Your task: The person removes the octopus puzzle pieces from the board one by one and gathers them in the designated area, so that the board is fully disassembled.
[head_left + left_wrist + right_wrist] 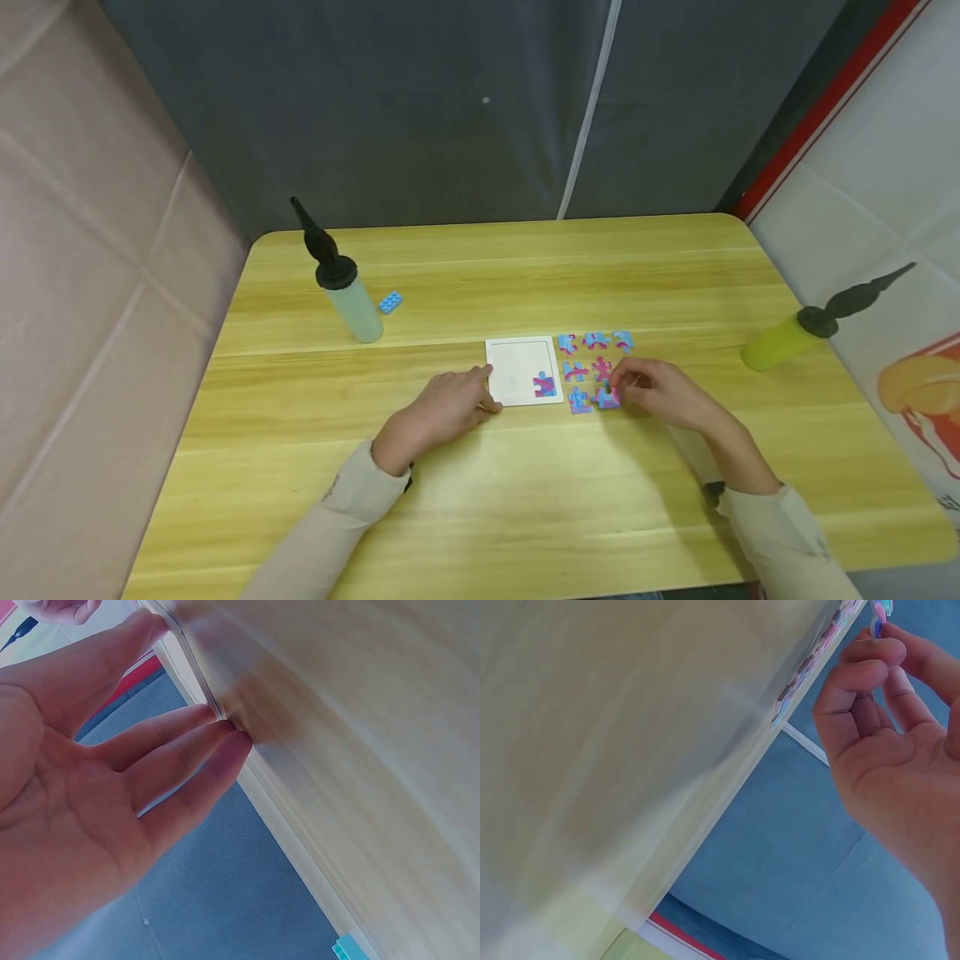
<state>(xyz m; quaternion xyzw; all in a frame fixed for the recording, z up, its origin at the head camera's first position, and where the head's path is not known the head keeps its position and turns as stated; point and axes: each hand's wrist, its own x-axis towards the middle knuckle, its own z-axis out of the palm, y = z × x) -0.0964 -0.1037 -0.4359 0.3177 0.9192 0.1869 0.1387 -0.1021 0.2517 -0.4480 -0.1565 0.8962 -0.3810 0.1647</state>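
Note:
A square white puzzle board (517, 367) lies on the table with one pink-and-blue jigsaw piece (545, 385) in its lower right corner. My left hand (447, 407) touches the board's left edge, its fingers mostly straight; in the left wrist view the fingertips (238, 739) meet the edge. Between thumb and fingers my right hand (663, 393) pinches another jigsaw piece (877, 621), raised off the table in the right wrist view. From the head, this held piece (607, 398) appears near the lower right of several loose jigsaw pieces (575, 372) beside the board.
A pump bottle (352, 307) with a black nozzle stands at the back left, and a blue toy brick (391, 302) is beside it. Toward the right edge is a yellow-green pump bottle (780, 343). A dark curtain (412, 117) hangs behind the table.

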